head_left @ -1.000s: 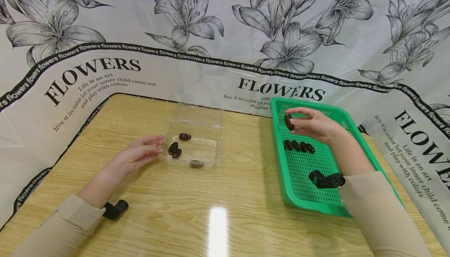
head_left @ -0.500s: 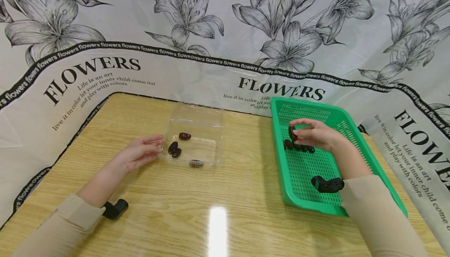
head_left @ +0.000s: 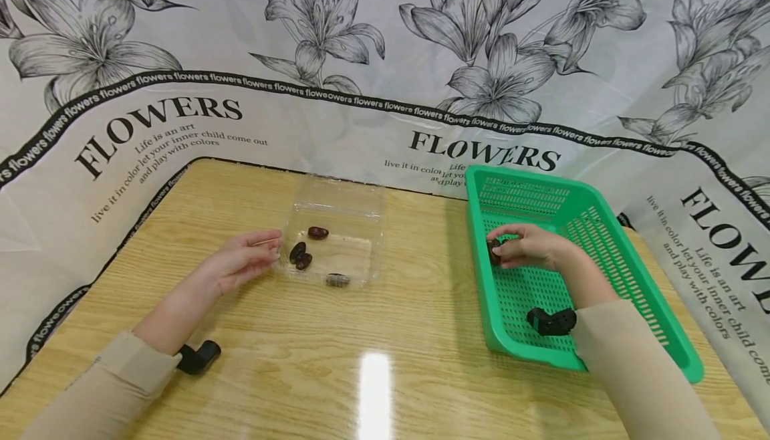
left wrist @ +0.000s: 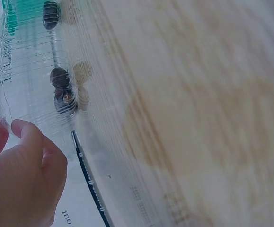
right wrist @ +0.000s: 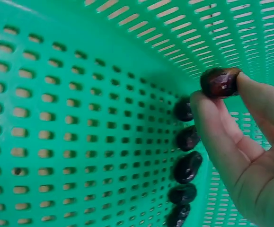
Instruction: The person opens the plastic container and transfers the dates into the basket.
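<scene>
My right hand (head_left: 532, 247) is inside the green basket (head_left: 478, 293), pinching a dark brown date (right wrist: 220, 82) between thumb and fingers. In the right wrist view that date is held just above a row of several other dates (right wrist: 188, 167) lying on the basket floor. The head view mostly hides this row behind the hand. My left hand (head_left: 243, 263) pinches the left edge of a clear plastic box (head_left: 339, 197) between thumb and index finger, which the left wrist view (left wrist: 28, 175) shows closely. Several dates (head_left: 317, 233) lie spread in the box, two of them touching.
Both stand on a wood-grain table (head_left: 301, 366), the box centre left and the basket at the right. A printed flower cloth (head_left: 337, 132) hangs along the back and sides. Black wrist mounts (head_left: 550, 321) stick out below both sleeves.
My right hand has come down and nearer with the date, from above the basket's far part to the row of dates, now covering it. The left hand keeps its place at the box.
</scene>
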The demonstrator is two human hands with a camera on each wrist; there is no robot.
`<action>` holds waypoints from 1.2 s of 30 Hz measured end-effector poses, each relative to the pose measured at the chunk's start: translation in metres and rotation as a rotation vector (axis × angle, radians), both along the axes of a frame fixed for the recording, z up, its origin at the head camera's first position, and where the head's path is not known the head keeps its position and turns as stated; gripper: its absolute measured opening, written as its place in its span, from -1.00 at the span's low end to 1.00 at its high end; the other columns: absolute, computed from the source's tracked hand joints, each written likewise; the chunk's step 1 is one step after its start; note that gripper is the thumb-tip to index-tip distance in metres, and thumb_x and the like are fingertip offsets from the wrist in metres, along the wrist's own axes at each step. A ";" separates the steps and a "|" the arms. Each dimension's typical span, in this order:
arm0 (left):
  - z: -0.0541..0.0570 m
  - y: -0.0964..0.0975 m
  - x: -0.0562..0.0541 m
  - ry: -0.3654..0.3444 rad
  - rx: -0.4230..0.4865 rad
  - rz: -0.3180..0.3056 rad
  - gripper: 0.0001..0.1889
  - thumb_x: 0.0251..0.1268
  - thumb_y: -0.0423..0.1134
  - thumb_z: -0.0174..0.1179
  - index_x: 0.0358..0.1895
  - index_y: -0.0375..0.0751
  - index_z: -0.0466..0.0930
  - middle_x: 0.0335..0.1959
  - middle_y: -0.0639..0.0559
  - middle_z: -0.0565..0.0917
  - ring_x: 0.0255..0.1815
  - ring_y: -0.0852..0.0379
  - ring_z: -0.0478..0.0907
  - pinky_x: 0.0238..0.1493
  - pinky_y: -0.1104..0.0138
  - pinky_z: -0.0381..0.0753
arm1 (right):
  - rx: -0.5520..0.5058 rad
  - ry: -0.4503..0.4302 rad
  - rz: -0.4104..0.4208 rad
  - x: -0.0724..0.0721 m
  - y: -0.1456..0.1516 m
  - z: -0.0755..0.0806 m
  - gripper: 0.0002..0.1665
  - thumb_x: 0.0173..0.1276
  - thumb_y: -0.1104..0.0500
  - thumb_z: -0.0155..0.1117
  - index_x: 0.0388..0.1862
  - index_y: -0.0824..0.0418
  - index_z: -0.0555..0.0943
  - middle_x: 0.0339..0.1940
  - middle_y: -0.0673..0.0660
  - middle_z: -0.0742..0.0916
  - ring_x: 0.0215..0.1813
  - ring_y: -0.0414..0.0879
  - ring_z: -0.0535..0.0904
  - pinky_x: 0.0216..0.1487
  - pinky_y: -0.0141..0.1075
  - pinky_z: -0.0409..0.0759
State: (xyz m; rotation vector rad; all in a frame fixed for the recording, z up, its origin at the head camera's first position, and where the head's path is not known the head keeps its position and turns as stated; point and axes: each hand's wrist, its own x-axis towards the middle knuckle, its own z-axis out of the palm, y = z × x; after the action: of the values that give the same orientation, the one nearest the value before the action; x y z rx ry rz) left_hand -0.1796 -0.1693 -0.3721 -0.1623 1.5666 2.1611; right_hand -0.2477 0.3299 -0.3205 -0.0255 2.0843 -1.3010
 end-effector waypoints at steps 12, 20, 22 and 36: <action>-0.002 0.000 0.002 0.007 -0.042 0.002 -0.30 0.26 -0.55 0.02 0.42 -0.45 -0.10 0.27 -0.24 0.21 -0.15 0.29 0.50 -0.17 0.51 0.54 | 0.194 -0.032 0.078 0.001 -0.007 -0.012 -0.74 0.32 0.40 0.11 -0.02 0.38 0.41 -0.25 0.22 0.53 -0.35 -0.06 0.55 -0.30 -0.22 0.62; -0.002 0.000 0.002 0.020 -0.075 -0.003 -0.31 0.28 -0.52 0.03 0.43 -0.42 -0.08 0.40 -0.32 0.03 -0.13 0.30 0.50 -0.19 0.50 0.54 | 0.250 -0.012 0.085 0.002 -0.011 -0.012 -0.76 0.31 0.40 0.12 -0.05 0.39 0.42 -0.25 0.23 0.54 -0.38 -0.07 0.56 -0.32 -0.23 0.63; -0.001 0.000 0.002 0.017 -0.074 0.000 -0.31 0.28 -0.52 0.03 0.43 -0.42 -0.08 0.40 -0.32 0.02 -0.13 0.30 0.50 -0.20 0.51 0.54 | 0.256 -0.006 0.089 0.002 -0.012 -0.012 -0.75 0.31 0.41 0.12 -0.04 0.40 0.42 -0.26 0.23 0.55 -0.38 -0.07 0.56 -0.32 -0.22 0.63; 0.000 0.001 0.001 0.021 -0.071 -0.018 -0.32 0.30 -0.53 -0.02 0.43 -0.41 -0.11 0.43 -0.33 -0.05 -0.08 0.31 0.46 -0.13 0.51 0.51 | 0.290 0.009 0.099 0.003 -0.012 -0.011 -0.72 0.30 0.39 0.15 -0.02 0.43 0.42 -0.29 0.22 0.57 -0.40 -0.08 0.57 -0.31 -0.21 0.64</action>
State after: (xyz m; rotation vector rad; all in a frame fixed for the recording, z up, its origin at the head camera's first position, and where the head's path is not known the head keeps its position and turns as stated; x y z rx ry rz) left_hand -0.1785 -0.1680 -0.3725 -0.1478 1.6512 2.1016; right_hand -0.2451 0.3176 -0.3320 -0.0074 2.2302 -0.9326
